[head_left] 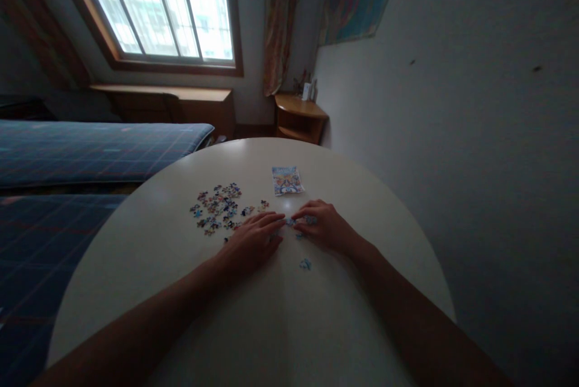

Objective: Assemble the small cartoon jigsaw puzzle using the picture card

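Small jigsaw puzzle pieces (290, 222) lie on the table between the fingertips of both hands. My left hand (253, 241) rests low over the table, fingers stretched out and thumb apart, its fingertips at the left side of these pieces. From the right, my right hand (324, 225) has its thumb and forefinger closed on a puzzle piece; its other fingers are curved above bluish pieces (310, 219). A light blue cluster of pieces (305, 264) lies nearer to me. Beyond the hands is a small printed picture sheet (287, 181). My fingers partly hide the pieces beneath them.
A loose pile of many-coloured puzzle pieces (219, 207) spreads left of my left hand. The round white table (353, 182) has a bed with a blue plaid cover (99, 149) to its left. A wooden corner shelf (301, 108) stands behind, beside the wall.
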`<state>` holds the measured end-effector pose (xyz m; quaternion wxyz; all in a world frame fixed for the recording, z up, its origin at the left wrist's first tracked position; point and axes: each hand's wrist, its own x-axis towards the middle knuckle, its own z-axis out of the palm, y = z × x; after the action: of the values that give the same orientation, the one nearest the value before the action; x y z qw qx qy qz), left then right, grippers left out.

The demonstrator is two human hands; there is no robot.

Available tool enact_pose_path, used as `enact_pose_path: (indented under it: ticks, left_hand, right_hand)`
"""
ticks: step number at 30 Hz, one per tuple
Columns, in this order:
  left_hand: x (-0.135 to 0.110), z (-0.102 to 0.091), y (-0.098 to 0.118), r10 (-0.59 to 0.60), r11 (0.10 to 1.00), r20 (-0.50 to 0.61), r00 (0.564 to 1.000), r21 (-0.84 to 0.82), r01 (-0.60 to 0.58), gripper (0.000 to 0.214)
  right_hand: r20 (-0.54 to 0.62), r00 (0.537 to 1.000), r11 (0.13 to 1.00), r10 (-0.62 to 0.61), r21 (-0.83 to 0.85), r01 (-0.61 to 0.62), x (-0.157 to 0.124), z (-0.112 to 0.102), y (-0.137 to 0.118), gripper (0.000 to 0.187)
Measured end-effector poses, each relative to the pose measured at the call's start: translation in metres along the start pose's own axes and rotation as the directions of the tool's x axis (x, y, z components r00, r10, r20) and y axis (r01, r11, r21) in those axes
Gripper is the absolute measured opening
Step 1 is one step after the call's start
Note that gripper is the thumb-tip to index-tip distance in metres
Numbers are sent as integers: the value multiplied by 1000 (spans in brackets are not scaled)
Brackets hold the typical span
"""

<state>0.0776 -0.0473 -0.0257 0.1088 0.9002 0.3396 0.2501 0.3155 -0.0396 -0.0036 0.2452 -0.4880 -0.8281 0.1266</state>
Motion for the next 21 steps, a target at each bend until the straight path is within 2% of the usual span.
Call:
enact_pose_path:
  ticks: [11,21]
  left_hand:
    - [0,-5,4,7,1000,62,998,23,-8,35]
    - [0,-5,4,21,999,69,997,25,-23,35]
  right_hand:
    - [32,999,999,34,-25,-34,-2,3,-13,18]
    - [18,998,997,56,-50,-55,0,1,-16,8]
